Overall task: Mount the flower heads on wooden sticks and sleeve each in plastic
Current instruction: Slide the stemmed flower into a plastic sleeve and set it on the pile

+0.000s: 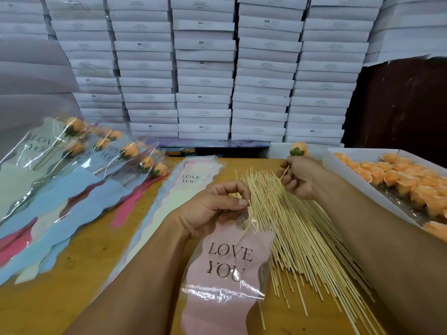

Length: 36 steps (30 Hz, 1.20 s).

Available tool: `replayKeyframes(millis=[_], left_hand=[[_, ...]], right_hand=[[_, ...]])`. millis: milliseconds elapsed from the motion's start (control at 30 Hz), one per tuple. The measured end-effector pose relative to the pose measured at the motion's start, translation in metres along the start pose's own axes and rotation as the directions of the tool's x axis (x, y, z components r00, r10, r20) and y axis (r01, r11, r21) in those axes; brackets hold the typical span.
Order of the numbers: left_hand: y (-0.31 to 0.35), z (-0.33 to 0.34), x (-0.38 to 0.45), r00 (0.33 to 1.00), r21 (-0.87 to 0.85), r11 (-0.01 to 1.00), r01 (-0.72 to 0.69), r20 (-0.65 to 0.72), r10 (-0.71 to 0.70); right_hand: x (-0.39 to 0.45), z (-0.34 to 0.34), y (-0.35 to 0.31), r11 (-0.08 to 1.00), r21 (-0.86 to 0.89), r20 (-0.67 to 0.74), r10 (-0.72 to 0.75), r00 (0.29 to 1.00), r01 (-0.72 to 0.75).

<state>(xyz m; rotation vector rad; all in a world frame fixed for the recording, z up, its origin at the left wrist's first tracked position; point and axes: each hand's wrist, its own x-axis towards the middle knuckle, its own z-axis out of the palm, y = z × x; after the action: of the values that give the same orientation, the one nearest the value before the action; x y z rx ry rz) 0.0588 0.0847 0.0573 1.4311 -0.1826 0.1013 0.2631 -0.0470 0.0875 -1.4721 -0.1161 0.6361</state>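
Wooden table [79, 274]: hands raised, left [212, 209] pinching sleeve [227, 269], right [298, 176] gripping stick [273, 191].

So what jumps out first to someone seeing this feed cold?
The wall of stacked white boxes filling the background. Then, centre foreground, the left hand pinching open a pink LOVE YOU sleeve while the right hand feeds in a stick topped by an orange flower head.

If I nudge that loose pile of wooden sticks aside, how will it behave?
The wooden sticks are thin, round and loosely fanned, so they would probably roll and scatter rather than slide together. Each looks light and slender, so likely easy to snap.
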Motion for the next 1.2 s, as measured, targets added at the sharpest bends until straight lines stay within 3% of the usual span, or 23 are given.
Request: replayKeyframes(millis=[300, 500, 700, 933, 1000, 1067, 1133, 1200], left_hand=[[-0.004, 0.001, 0.001, 0.999, -0.027, 1.000, 0.004, -0.051, -0.005], [-0.004, -0.002, 0.004, 0.994, 0.016, 0.999, -0.037, -0.102, 0.039], [-0.007, -0.003, 0.007, 0.983, 0.027, 0.998, -0.060, -0.170, 0.064], [-0.008, 0.000, 0.009, 0.971, -0.033, 0.992, -0.119, -0.215, 0.110], [-0.008, 0.000, 0.009, 0.971, -0.038, 0.992, -0.120, -0.215, 0.109], [-0.008, 0.000, 0.008, 0.974, -0.031, 0.994, -0.104, -0.206, 0.095], [-0.007, 0.000, 0.008, 0.977, -0.008, 0.998, -0.062, -0.206, 0.059], [-0.008, 0.000, 0.008, 0.982, 0.021, 0.999, -0.028, -0.188, 0.032]], right_hand=[[-0.040, 0.024, 0.032, 0.997, -0.071, 0.230, -0.011, 0.973, 0.028], [-0.060, 0.031, 0.043, 0.955, -0.221, 0.353, -0.113, 0.929, 0.200], [-0.072, 0.028, 0.047, 0.966, -0.125, 0.490, -0.138, 0.861, 0.226], [-0.073, 0.025, 0.050, 0.985, -0.079, 0.603, -0.073, 0.794, 0.151], [-0.070, 0.023, 0.047, 0.993, -0.071, 0.593, -0.037, 0.805, 0.098], [-0.067, 0.021, 0.044, 0.995, -0.062, 0.501, -0.040, 0.864, 0.082], [-0.064, 0.019, 0.043, 0.991, -0.006, 0.383, -0.119, 0.916, 0.132], [-0.062, 0.017, 0.042, 0.977, 0.108, 0.322, -0.208, 0.923, 0.183]])
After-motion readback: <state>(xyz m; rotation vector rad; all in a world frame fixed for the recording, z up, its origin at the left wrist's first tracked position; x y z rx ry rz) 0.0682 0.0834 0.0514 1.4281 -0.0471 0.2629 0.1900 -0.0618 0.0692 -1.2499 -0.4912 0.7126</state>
